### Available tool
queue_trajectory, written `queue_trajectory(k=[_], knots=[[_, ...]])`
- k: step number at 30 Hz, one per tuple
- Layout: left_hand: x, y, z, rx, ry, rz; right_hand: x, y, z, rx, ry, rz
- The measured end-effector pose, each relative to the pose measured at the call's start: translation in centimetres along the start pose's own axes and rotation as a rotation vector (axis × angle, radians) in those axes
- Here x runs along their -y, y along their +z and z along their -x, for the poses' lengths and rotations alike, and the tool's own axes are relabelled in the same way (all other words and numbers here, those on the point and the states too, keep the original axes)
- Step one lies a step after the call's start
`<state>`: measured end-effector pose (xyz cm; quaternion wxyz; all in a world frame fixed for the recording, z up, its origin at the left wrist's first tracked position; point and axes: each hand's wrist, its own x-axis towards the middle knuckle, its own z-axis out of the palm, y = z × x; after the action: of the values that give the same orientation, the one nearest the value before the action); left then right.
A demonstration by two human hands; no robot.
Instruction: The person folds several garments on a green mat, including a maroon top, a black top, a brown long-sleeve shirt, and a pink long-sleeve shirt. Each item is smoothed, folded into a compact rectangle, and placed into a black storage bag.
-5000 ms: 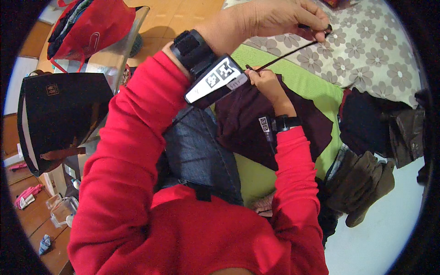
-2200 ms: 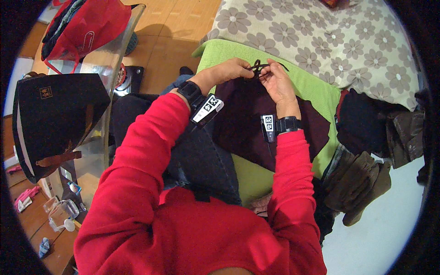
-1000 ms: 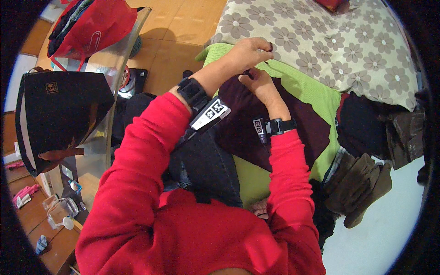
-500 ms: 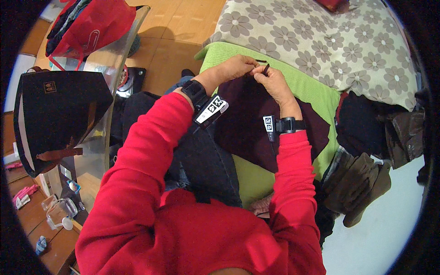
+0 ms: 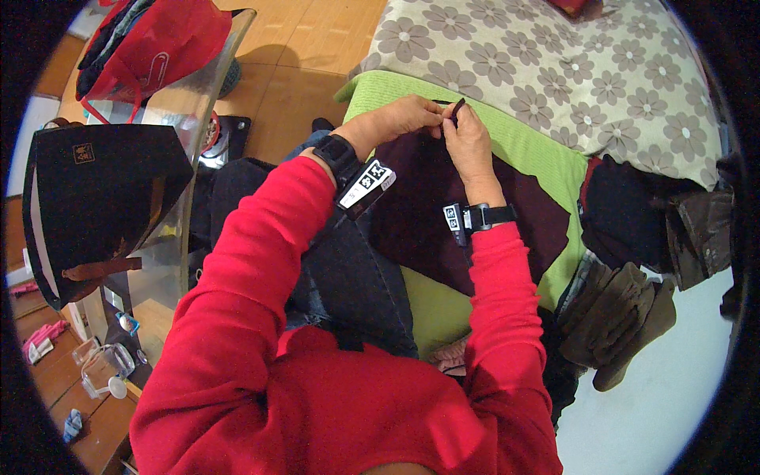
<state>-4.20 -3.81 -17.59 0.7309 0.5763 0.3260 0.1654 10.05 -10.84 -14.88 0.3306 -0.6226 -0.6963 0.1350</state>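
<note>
My left hand (image 5: 412,116) and my right hand (image 5: 469,142) meet over the far edge of a dark maroon cloth piece (image 5: 427,214), probably a garment. A thin dark strip (image 5: 457,109) stands up from my right fingers, which are pinched around it. My left fingertips are closed too, touching close beside the right ones; what they hold is hidden. The maroon cloth lies spread on a lime green towel (image 5: 380,93), partly beside my jeans-clad legs (image 5: 348,277).
A bed cover with grey flowers (image 5: 538,55) stretches beyond the towel. Dark folded clothes (image 5: 625,214) and brown garments (image 5: 609,317) lie at right. On the left stand a black bag (image 5: 103,190) and a red bag (image 5: 170,55) by a glass-topped table (image 5: 174,237).
My right hand has shifted slightly left and turned more upright, and the dark strip now points up from it. My left hand has barely moved.
</note>
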Motion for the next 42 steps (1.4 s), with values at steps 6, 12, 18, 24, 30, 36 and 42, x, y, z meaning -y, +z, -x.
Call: queue_trajectory(k=[6, 12, 18, 24, 30, 36, 42], knots=[[0.8, -0.7, -0.4, 0.079, -0.049, 0.249, 0.2, -0.1, -0.1, -0.085, -0.046, 0.01], [1.1, -1.0, -0.3, 0.109, -0.031, 0.37, 0.3, -0.2, -0.2, -0.067, 0.053, -0.107], [-0.6, -0.8, 0.5, -0.093, -0.036, -0.356, -0.9, 0.7, -0.5, -0.002, 0.343, -0.59], [-1.5, -0.2, 0.5, -0.167, 0.088, -0.493, -1.6, 0.6, -0.6, 0.015, 0.529, -0.917], [-1.5, -0.4, 0.5, -0.189, 0.09, -0.541, -1.5, -0.2, -0.6, 0.099, 0.432, -0.482], [-0.8, -0.5, 0.1, -0.165, -0.037, -0.167, -1.1, 0.0, -0.4, 0.099, 0.345, -0.12], [0.3, -0.2, -0.2, -0.136, -0.046, 0.221, -1.4, 0.1, -0.2, -0.075, 0.139, -0.13]])
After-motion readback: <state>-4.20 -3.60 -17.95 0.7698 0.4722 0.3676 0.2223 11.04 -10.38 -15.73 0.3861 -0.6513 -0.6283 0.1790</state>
